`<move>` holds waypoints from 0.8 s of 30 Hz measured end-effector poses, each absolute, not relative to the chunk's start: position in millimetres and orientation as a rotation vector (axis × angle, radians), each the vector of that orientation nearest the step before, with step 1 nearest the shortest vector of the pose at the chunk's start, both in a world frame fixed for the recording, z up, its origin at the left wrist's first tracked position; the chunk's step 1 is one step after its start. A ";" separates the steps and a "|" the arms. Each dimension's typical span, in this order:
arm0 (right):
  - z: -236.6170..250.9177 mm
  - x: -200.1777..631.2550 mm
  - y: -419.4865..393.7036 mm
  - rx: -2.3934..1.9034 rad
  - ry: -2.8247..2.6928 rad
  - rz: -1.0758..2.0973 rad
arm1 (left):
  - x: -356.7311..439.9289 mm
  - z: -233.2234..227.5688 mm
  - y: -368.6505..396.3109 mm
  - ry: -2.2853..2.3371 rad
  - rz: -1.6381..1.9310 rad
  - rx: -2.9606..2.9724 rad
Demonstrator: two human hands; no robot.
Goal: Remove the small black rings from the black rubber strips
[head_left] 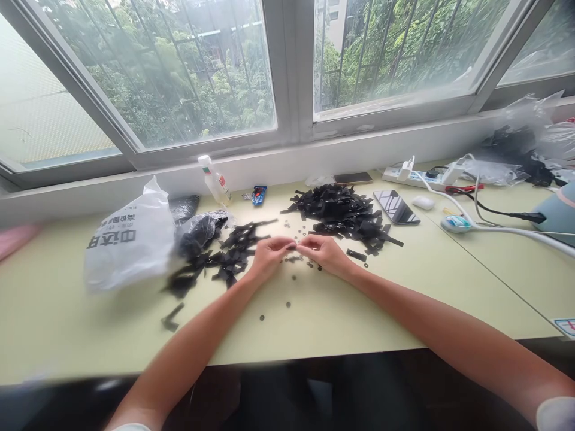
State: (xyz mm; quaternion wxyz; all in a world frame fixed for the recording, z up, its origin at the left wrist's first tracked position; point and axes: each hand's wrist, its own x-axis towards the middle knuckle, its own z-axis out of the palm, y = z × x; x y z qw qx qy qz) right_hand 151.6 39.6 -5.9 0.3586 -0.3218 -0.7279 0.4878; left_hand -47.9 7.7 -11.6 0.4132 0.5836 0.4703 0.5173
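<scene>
My left hand (271, 256) and my right hand (327, 254) meet over the table, fingertips touching or nearly so. The left fingers are pinched on a small black piece (292, 246), mostly hidden by them. The right thumb and fingers are also pinched; what lies between them is too small to make out. Around the hands are scattered several small dark rings (288, 304). Beyond the right hand spreads a large heap of black strips (335, 206). A looser pile of black strips (233, 251) lies beside the left hand, and a single strip (356, 255) is near my right wrist.
On the left stand a white plastic bag (130, 245) and a clear bottle (216, 181). A blue packet (259, 195) lies at the back. To the right are a phone (396, 207), a white mouse (423, 203), a power strip (398, 174) and cables. Windows line the far edge.
</scene>
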 end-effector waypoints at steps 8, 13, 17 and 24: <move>-6.5 151.6 39.1 -0.807 -1.841 1.296 | -46.6 -5.9 4.9 1.199 1.246 1.518; -7.5 152.3 40.1 -0.806 -1.877 1.223 | -48.4 -6.8 5.2 1.185 1.225 1.508; -7.6 153.1 39.6 -0.841 -1.847 1.166 | -48.2 -9.0 4.0 1.148 1.200 1.484; -5.6 152.6 38.3 -0.861 -1.837 1.168 | -44.9 -8.2 2.7 1.194 1.197 1.547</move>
